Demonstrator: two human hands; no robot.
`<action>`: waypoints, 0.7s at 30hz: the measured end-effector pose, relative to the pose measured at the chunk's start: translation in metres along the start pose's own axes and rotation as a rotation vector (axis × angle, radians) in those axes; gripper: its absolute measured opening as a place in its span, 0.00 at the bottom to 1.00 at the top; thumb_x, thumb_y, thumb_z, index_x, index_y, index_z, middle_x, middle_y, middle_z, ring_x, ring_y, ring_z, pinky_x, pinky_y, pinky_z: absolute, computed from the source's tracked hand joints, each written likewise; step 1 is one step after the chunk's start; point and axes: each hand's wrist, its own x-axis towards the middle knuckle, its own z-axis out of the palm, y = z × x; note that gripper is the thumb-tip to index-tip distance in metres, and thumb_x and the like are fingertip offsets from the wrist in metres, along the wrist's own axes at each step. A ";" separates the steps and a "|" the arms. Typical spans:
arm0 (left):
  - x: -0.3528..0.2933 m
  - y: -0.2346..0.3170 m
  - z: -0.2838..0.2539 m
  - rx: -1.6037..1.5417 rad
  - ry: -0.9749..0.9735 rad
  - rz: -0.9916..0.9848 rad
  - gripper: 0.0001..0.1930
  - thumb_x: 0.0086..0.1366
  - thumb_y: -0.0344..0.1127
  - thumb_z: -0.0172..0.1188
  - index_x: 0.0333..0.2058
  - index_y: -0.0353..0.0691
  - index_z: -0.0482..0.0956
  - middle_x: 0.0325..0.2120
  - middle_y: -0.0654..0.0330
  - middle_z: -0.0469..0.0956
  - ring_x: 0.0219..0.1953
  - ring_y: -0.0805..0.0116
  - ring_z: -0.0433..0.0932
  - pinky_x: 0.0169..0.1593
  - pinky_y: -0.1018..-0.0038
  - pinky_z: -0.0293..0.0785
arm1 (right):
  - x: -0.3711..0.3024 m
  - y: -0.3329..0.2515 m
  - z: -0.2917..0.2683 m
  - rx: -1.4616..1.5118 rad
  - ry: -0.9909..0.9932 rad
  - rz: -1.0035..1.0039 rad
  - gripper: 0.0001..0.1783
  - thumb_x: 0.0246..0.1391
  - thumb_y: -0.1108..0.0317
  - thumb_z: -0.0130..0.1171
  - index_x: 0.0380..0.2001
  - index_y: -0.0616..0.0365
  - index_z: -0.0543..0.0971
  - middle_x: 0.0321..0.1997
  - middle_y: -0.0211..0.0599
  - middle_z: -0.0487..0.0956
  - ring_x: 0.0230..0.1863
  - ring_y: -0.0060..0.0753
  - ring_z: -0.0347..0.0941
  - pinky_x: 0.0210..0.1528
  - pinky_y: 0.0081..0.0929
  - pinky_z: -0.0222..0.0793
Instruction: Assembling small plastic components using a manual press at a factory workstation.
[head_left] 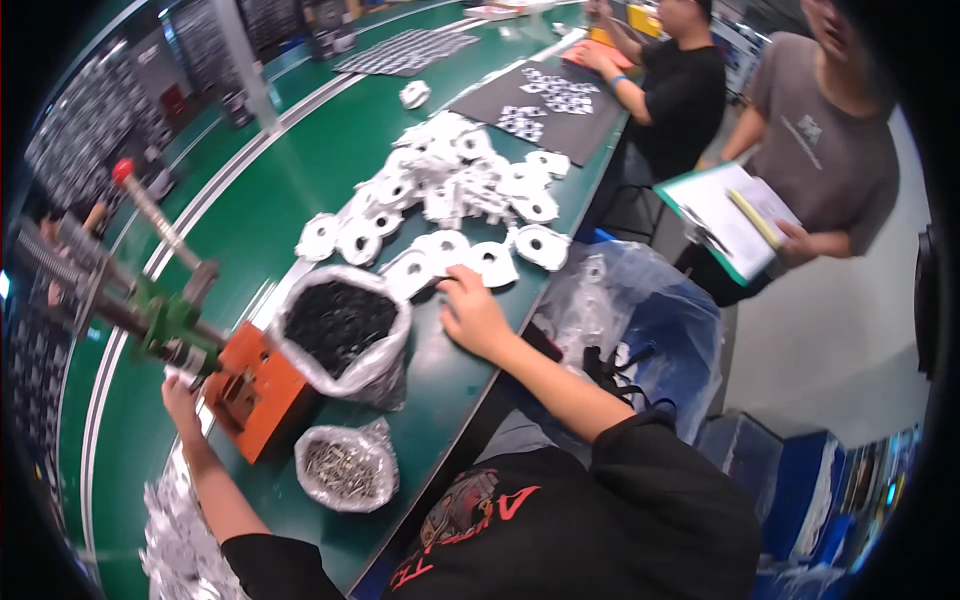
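Note:
My left hand (182,408) is at the far side of an orange-based hand press (262,385), its fingers closed on a small white part (181,376) beside the press head. A green body and a lever with a red knob (123,170) top the press. My right hand (474,315) reaches to the near edge of a heap of white plastic housings (440,180) with round holes. Its fingers are bent together by the closest white housing (490,264); what they pinch is too small to make out.
A bag of small black parts (340,330) and a bag of metal pins or screws (350,468) stand by the press. White parts (180,520) pile up at lower left. A plastic-lined blue bin (660,320) is right of the bench. Two people stand there, one with a clipboard (725,220).

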 end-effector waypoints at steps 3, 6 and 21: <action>0.017 -0.036 -0.049 0.415 0.021 0.293 0.21 0.59 0.30 0.55 0.51 0.30 0.67 0.44 0.53 0.72 0.45 0.65 0.73 0.47 0.71 0.71 | 0.003 -0.010 0.012 0.080 0.015 -0.011 0.18 0.41 0.75 0.58 0.41 0.63 0.73 0.49 0.51 0.68 0.55 0.55 0.64 0.56 0.40 0.63; 0.006 0.011 -0.018 0.396 0.087 0.160 0.25 0.61 0.36 0.57 0.54 0.32 0.65 0.48 0.53 0.71 0.52 0.67 0.68 0.55 0.71 0.62 | 0.001 0.001 0.003 0.042 0.063 0.029 0.18 0.41 0.76 0.58 0.40 0.64 0.72 0.48 0.50 0.67 0.55 0.55 0.63 0.56 0.40 0.63; -0.312 0.166 -0.141 0.910 -0.304 0.047 0.26 0.62 0.35 0.55 0.58 0.37 0.64 0.58 0.43 0.64 0.62 0.49 0.60 0.64 0.63 0.53 | 0.004 0.004 0.003 0.065 0.182 0.078 0.13 0.41 0.78 0.58 0.34 0.61 0.72 0.46 0.47 0.67 0.57 0.55 0.62 0.56 0.42 0.61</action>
